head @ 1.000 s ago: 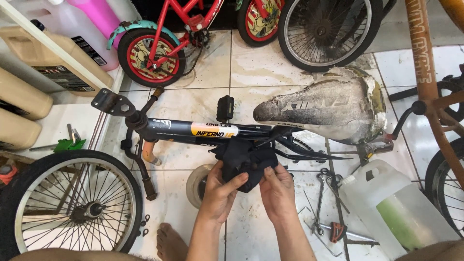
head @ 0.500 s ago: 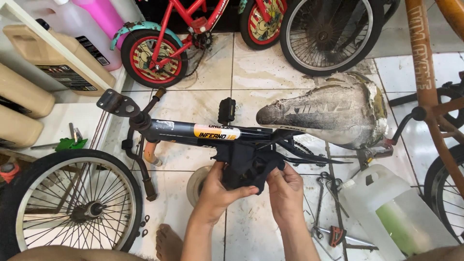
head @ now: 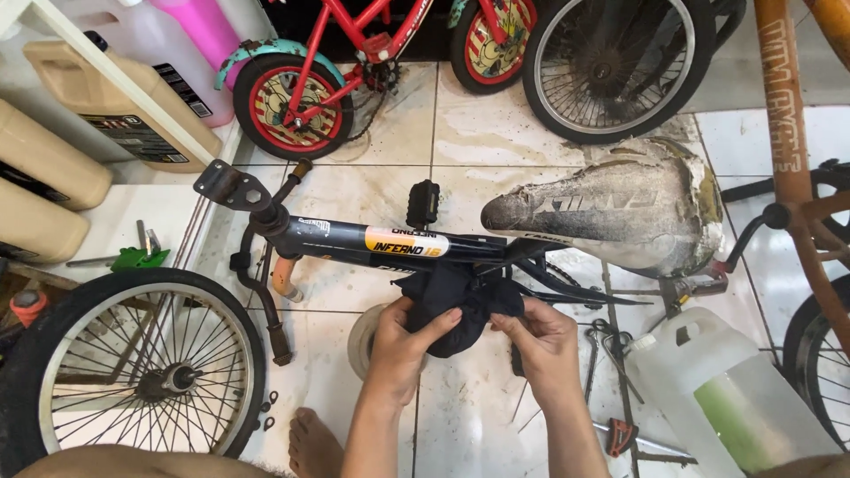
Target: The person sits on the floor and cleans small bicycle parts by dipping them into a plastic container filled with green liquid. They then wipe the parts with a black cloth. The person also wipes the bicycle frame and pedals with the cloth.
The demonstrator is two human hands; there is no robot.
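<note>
My left hand [head: 403, 341] and my right hand [head: 540, 341] both hold a black cloth [head: 452, 305], fingers closed tight on it. The cloth is pressed against the dark bike frame [head: 354, 241], just under the dirty old seat [head: 611, 212]. A plastic jug [head: 708, 398] stands near my right arm.

Head camera looks steeply down, close above the floor [head: 496, 115].

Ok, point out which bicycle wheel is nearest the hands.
The loose spoked wheel at lower left, beside the left hand; the others stand far back by the red bicycle.
</note>
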